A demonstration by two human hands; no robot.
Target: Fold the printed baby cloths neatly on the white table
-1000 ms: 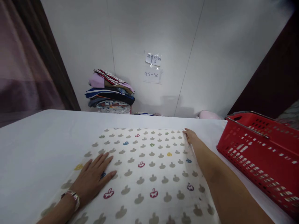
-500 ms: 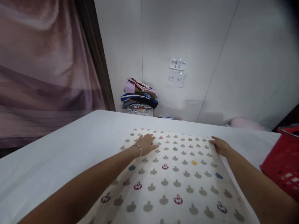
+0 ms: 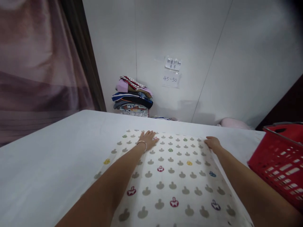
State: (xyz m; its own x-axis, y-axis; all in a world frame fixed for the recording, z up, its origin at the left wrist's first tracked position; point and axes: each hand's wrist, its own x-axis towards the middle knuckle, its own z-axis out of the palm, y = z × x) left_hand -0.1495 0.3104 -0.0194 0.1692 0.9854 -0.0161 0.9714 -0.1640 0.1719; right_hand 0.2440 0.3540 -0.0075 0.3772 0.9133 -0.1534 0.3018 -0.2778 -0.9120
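A white cloth point(image 3: 165, 176) printed with grey and coloured mushroom shapes lies spread over the white table point(image 3: 59, 157), its near end running out of the bottom of the view. My left hand point(image 3: 148, 140), with a bracelet at the wrist, rests flat on the far part of the cloth, fingers spread. At the cloth's far right corner, my right hand point(image 3: 213, 143) has its fingers bent around the edge and pinches it. The fingertips of this hand are partly hidden.
A red plastic basket point(image 3: 279, 160) with a metal handle stands at the right. Folded fabrics point(image 3: 133, 97) are stacked behind the table by the wall, below and left of paper signs point(image 3: 171, 71). A pink curtain point(image 3: 40, 63) hangs at the left.
My left hand has slid across the cloth toward its far edge. My right hand stays at the far right corner. The view has turned right, showing more of the red basket.
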